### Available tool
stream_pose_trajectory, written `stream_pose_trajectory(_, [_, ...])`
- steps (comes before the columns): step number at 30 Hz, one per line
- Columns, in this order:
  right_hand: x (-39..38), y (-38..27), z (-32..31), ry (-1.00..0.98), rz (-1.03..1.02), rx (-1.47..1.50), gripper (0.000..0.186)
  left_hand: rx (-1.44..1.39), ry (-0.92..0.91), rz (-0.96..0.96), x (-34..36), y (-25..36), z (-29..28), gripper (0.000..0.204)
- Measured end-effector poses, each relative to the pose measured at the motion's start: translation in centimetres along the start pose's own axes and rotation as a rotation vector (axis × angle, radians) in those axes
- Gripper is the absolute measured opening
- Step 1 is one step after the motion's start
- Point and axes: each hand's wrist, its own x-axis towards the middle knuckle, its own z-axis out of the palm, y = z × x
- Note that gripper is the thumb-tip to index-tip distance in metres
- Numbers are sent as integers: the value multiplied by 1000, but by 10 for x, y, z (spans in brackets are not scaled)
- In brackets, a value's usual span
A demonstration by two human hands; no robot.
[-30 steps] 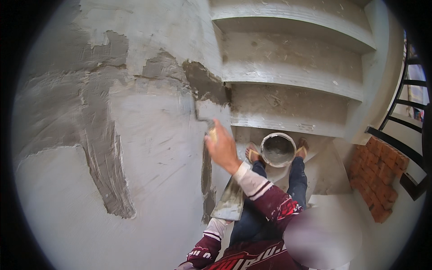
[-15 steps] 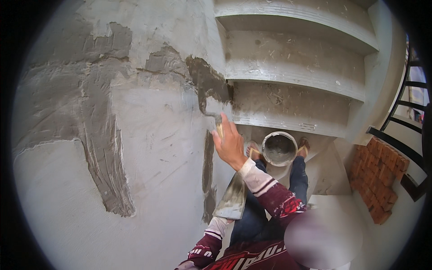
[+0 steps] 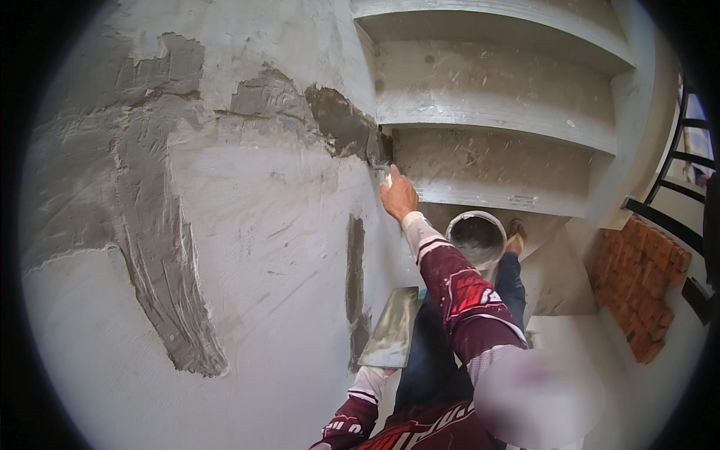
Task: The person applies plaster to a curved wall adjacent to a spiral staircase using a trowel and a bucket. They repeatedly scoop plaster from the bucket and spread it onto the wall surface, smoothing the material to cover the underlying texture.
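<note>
Right hand (image 3: 400,196), up-left of bucket (image 3: 503,234), is the nearer one to dark wall patch (image 3: 339,126); grip clenched on trowel (image 3: 378,154), which extends up-left from it, long axis pointing away from bucket. Left hand (image 3: 389,370) mostly hidden under flat plate (image 3: 391,328), down-left of bucket; grip can't tell.

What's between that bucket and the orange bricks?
In the head view: the person's sandalled right foot, their lower leg, then some floor.
</note>
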Motion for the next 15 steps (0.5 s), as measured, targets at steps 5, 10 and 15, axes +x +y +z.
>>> stream_pose_trajectory(5, [-33,-30,-7,14,-102,382,58,-80,-166,-27,-2,-2,-17,35])
stream_pose_trajectory(10, [-101,-78,-49,74,-375,365,61,-29,-148,-36,5,0,2,36])
stream_pose_trajectory(15, [-125,-88,-55,107,-366,293,62,51,-129,-39,7,-4,19,37])
